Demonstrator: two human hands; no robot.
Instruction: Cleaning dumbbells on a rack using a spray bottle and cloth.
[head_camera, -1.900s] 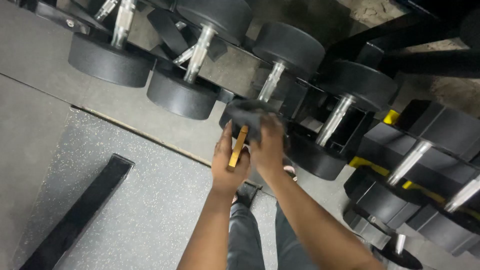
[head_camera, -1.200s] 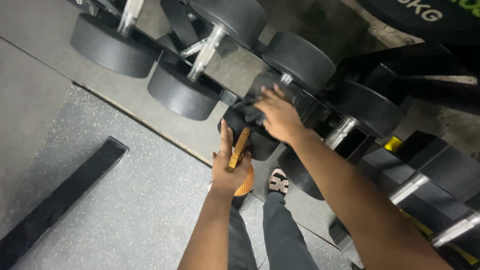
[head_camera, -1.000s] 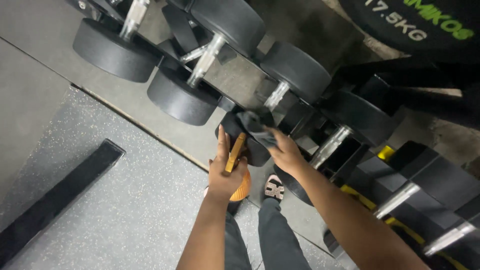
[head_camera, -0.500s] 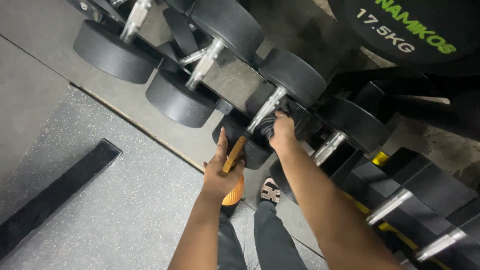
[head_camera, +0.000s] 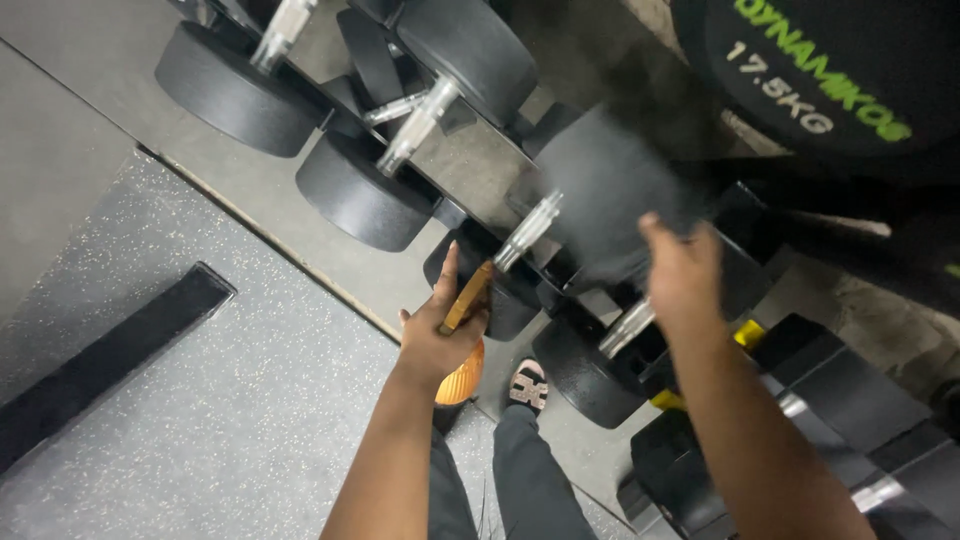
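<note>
My left hand (head_camera: 430, 345) grips a tan, flat-handled tool (head_camera: 466, 298) with an orange ribbed end (head_camera: 460, 377) showing below the palm. It is held against a black dumbbell head (head_camera: 500, 290) low on the rack. My right hand (head_camera: 685, 272) is blurred with motion, raised in front of a larger dumbbell head (head_camera: 600, 180), just right of its chrome handle (head_camera: 527, 232). Blur hides whether the fingers hold anything. My legs in dark trousers and a sandalled foot (head_camera: 527, 385) show below.
Rows of black round dumbbells (head_camera: 365, 190) with chrome handles fill a sloping rack across the top and right. A large black weight plate (head_camera: 820, 70) sits top right. A black floor strip (head_camera: 100, 360) lies on the speckled rubber floor at left.
My right hand has left the chrome handle it was rubbing with a dark cloth and swung to the right. My left hand has stayed on the tan tool.
</note>
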